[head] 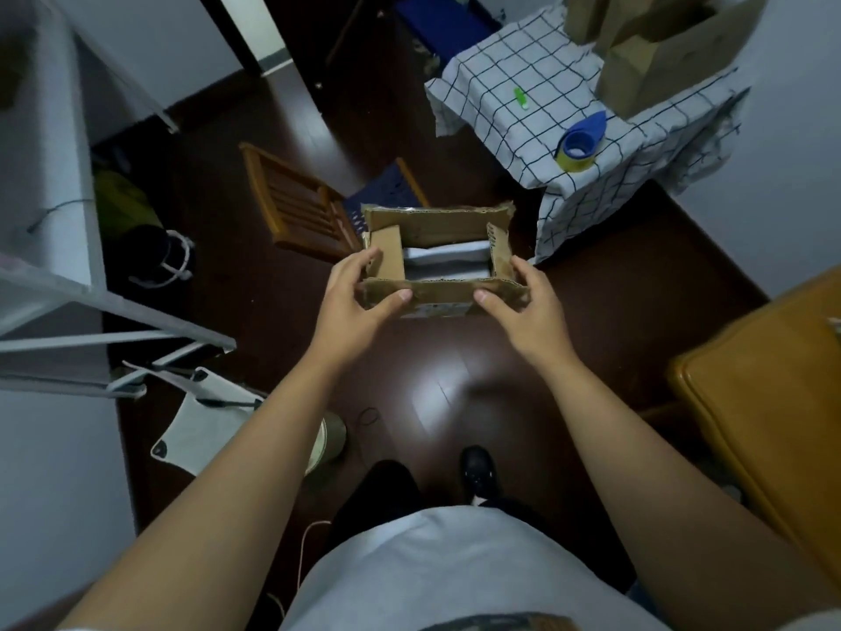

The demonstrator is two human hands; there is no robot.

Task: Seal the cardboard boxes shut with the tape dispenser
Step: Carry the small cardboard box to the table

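A small brown cardboard box point(439, 227) is held in the air over the dark floor, its four top flaps standing open and white wrapped contents showing inside. My left hand point(357, 293) grips its near left corner, thumb on the near flap and fingers round the left side. My right hand point(523, 300) grips the near right corner in the same way. The blue tape dispenser point(580, 141) with a yellowish tape roll lies on the checked tablecloth at the upper right, well beyond both hands.
The cloth-covered table point(523, 97) also bears a small green item point(520, 97) and taller cardboard boxes point(660, 47) at its back. A wooden folding chair point(296, 207) lies on the floor behind the box. A grey rack point(68, 289) stands left, an orange-brown case point(769, 403) right.
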